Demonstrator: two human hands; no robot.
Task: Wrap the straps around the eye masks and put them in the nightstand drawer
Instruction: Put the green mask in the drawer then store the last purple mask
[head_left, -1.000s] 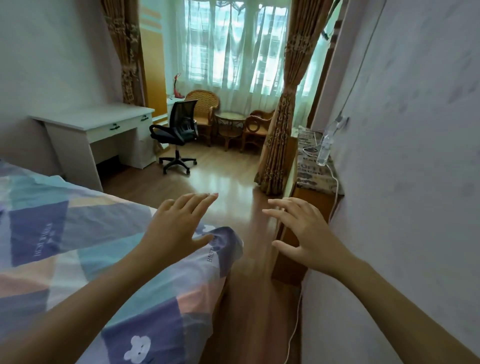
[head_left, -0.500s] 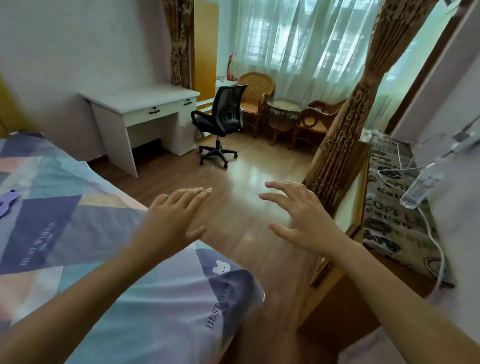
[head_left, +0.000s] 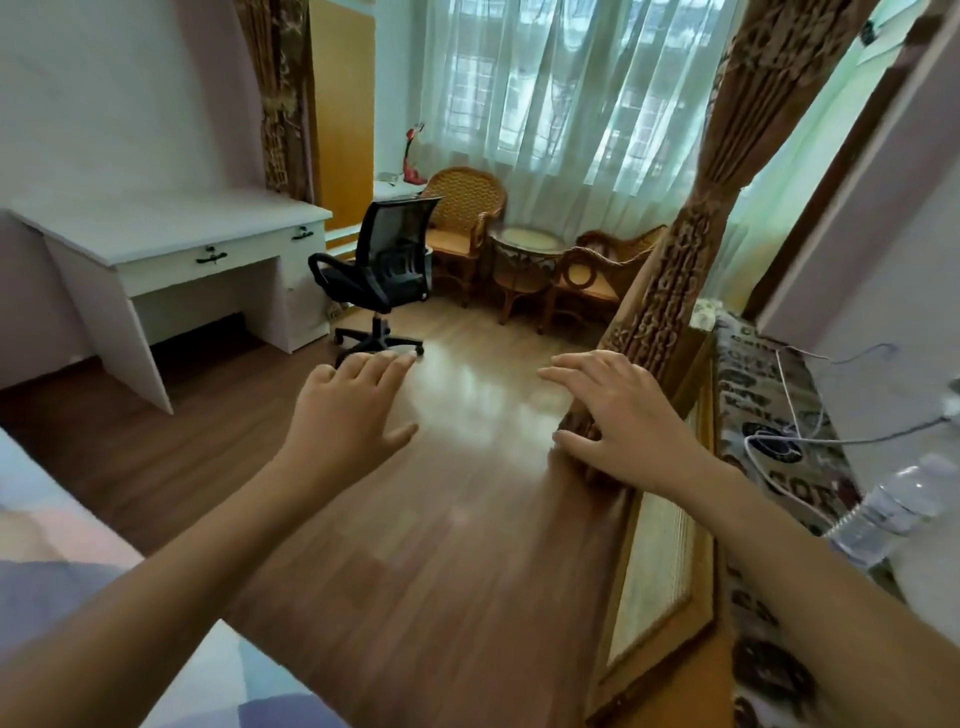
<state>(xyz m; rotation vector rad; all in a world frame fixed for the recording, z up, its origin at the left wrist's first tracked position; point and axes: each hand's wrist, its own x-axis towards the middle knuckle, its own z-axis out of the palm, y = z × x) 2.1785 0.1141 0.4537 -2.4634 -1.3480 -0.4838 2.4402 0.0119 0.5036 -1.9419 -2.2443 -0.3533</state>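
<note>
My left hand (head_left: 353, 415) and my right hand (head_left: 618, 415) are both held out in front of me above the wooden floor, palms down, fingers spread and straight, holding nothing. No eye mask shows in this view. The wooden nightstand (head_left: 660, 597) stands low at the right, its front below my right forearm and its drawer front closed. A patterned cloth (head_left: 763, 395) covers its top.
The bed's patchwork cover (head_left: 47, 597) fills the lower left corner. A clear water bottle (head_left: 893, 504) and a white cable (head_left: 779, 447) lie on the nightstand cloth. A brown curtain (head_left: 675, 270) hangs beside it. Farther off stand a white desk (head_left: 156, 234), a black office chair (head_left: 384, 270) and wicker chairs (head_left: 467, 213).
The view has swung right and forward: the bed has slid out to the lower left and more floor shows under my hands. Both hands stay spread and hold nothing.
</note>
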